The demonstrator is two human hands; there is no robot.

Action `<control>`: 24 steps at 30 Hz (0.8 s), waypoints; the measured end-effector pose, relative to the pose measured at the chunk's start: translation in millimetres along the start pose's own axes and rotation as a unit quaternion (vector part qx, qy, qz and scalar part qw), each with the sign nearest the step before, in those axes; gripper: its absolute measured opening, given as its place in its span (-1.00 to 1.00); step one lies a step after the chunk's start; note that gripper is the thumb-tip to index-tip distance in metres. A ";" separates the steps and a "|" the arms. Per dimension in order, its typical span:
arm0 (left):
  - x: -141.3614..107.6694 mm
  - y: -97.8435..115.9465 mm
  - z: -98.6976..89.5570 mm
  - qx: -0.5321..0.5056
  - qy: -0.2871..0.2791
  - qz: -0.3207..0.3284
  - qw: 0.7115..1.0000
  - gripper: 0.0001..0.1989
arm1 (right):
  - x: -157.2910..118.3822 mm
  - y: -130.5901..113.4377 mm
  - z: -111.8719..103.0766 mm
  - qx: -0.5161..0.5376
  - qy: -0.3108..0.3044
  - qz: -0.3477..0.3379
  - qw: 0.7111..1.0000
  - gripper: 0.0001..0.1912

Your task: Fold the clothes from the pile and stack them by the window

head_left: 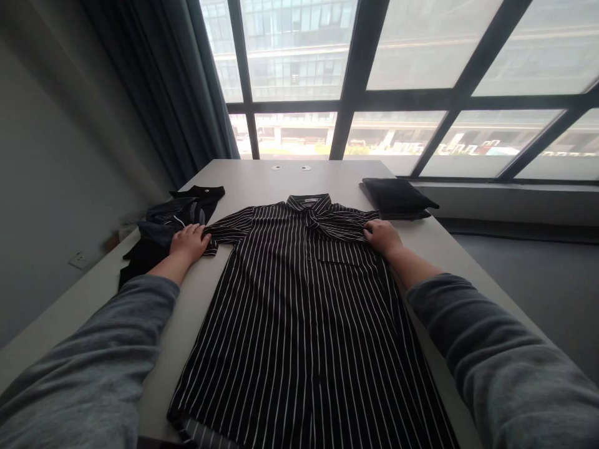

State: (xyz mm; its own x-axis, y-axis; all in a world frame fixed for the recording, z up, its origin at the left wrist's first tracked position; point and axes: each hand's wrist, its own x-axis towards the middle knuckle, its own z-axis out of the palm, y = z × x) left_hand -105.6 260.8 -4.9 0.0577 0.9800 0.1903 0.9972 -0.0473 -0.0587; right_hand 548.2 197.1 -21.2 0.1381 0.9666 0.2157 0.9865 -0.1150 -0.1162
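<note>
A black shirt with white stripes (299, 312) lies front up on the white table, its collar toward the window and its hem toward me. My left hand (189, 242) is closed at the end of the left sleeve, which is stretched out sideways. My right hand (382, 236) pinches the right sleeve, which is bunched and folded across the upper chest. The fingertips of both hands are partly hidden by cloth and knuckles.
Crumpled dark clothes (171, 218) lie at the table's left edge, close to my left hand. Folded black clothes (397, 197) are stacked at the back right. Behind the white table (253, 181) stand large windows, with a dark curtain (163, 81) at the left.
</note>
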 end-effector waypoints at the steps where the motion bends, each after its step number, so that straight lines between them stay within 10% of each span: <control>1: -2.0 -2.2 1.3 0.004 0.001 0.005 1.000 -0.41 | -3.7 3.6 -0.3 0.003 0.027 0.020 0.999 -0.64; 14: 12.4 -25.6 -23.7 -0.002 0.016 -0.006 1.000 -0.47 | -42.3 68.9 -34.3 0.061 0.070 0.249 0.964 -0.57; 19: 24.4 6.3 -28.6 -0.031 0.032 0.056 0.997 -0.43 | -34.3 16.5 -49.4 0.017 0.143 0.076 0.987 -0.44; 24: 27.9 59.4 -10.5 -0.059 -0.074 0.048 0.994 -0.39 | -20.0 -59.6 -37.1 -0.024 -0.044 -0.001 0.999 -0.46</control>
State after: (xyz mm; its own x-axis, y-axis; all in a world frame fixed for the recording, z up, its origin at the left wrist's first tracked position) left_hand -44.2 283.3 7.2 0.1543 0.9871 0.0416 0.9866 -0.1562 0.0466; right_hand 489.9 176.1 17.4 0.1291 0.9832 0.1294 0.9903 -0.1211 -0.0676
